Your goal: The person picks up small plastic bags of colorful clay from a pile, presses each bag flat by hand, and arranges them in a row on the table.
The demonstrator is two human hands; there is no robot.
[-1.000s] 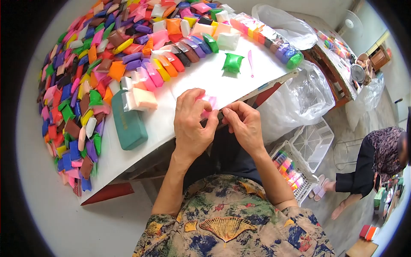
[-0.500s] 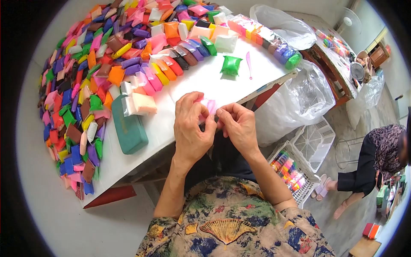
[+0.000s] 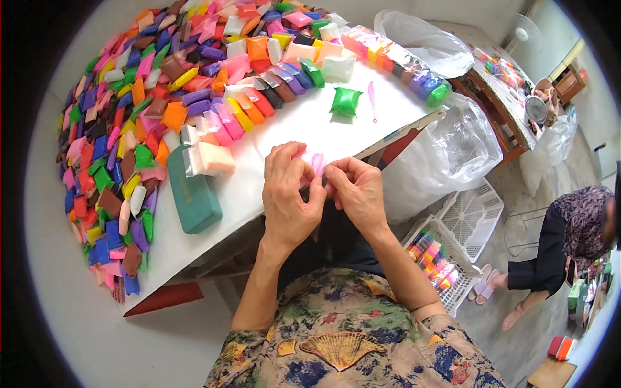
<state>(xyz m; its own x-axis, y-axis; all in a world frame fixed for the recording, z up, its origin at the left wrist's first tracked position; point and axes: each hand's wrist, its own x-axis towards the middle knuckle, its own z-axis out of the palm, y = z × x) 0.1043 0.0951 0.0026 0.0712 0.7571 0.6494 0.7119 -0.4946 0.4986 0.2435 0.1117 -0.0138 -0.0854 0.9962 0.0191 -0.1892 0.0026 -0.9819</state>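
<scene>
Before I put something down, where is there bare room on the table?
The white tabletop is bare between the green packet and the hands, and between the pink tool and the multicoloured pack. Heaped packets crowd its left side.

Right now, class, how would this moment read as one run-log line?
left hand: holding pink item | right hand: pinching its edge | tabletop: green packet, slim pink tool

Teal case (image 3: 192, 205) on tbl (image 3: 297, 121), bkgd fan (image 3: 521, 33)
</scene>
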